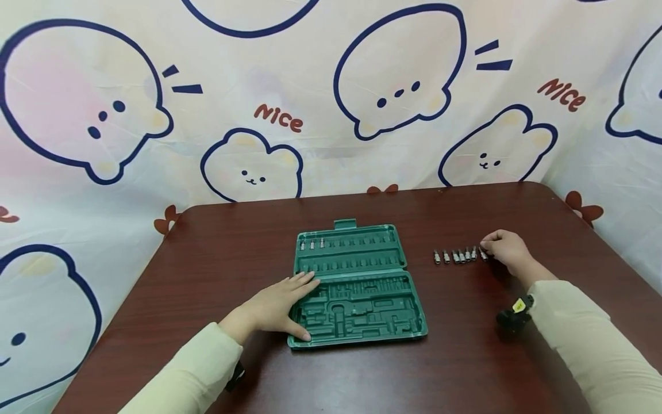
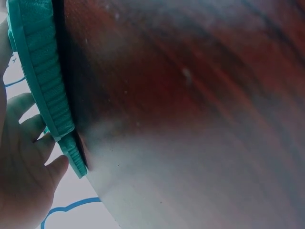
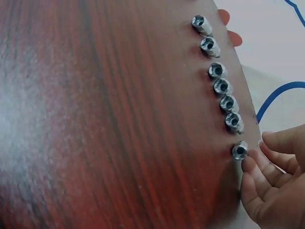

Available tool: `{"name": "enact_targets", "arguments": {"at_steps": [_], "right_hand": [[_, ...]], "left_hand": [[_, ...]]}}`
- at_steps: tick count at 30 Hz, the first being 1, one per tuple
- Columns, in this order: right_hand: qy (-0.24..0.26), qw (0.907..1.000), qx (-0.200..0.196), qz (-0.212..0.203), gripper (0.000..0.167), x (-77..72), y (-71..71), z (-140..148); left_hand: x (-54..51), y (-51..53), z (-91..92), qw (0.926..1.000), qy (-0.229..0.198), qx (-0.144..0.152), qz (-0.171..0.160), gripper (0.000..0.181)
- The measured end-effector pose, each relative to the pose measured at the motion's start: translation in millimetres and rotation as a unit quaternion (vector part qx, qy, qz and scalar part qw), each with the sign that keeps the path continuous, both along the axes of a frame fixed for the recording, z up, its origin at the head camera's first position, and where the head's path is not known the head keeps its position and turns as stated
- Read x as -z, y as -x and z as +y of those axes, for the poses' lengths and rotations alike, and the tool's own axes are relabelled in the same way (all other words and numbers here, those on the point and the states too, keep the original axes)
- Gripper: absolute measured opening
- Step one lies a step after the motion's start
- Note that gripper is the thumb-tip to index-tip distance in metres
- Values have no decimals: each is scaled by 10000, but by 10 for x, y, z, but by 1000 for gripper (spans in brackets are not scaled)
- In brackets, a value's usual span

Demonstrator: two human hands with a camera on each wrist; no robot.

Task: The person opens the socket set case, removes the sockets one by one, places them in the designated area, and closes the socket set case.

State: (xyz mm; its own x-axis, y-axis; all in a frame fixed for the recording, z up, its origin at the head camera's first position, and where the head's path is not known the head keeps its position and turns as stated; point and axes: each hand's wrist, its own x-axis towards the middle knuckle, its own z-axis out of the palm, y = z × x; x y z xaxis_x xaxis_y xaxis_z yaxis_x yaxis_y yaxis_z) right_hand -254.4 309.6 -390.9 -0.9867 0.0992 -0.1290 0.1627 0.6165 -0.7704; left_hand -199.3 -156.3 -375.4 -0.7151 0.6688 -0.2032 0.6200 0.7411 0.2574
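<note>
A green molded tool case lies unfolded on the table. Three small metal sockets stand in slots at the upper left of its far half. My left hand rests with spread fingers on the case's left side, the thumb at the near half's edge. In the left wrist view the left hand is beside the case's ribbed side wall. To the right, several silver sockets lie in a row. My right hand pinches the far end of the rightmost socket, its fingertips partly hidden.
The brown wooden table reaches back to a patterned cloth hanging behind and at the sides. Dark wrist cameras, one of them the right wrist camera, sit under both forearms.
</note>
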Motion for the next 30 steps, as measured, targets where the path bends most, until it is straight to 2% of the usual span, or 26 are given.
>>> {"name": "enact_targets", "arguments": {"at_steps": [9,15,24,30], "right_hand": [[462,9988,78,123,40,-161,46,-190],[786,9966,-225,-36,42,-272,115,-504],[1567,9850,-688,-235,39,-321,238,-1048],[1912,9767,-912,-341,34,-319,274,-1424]], "left_hand": [[-4,19,-21,10000,2,-45,1,99],[11,22,-24,10000,0,-20,-5,100],[30,10,-30,10000,-3,-24,-52,101],[30,2,4,10000,-62,-26,-43,101]]}}
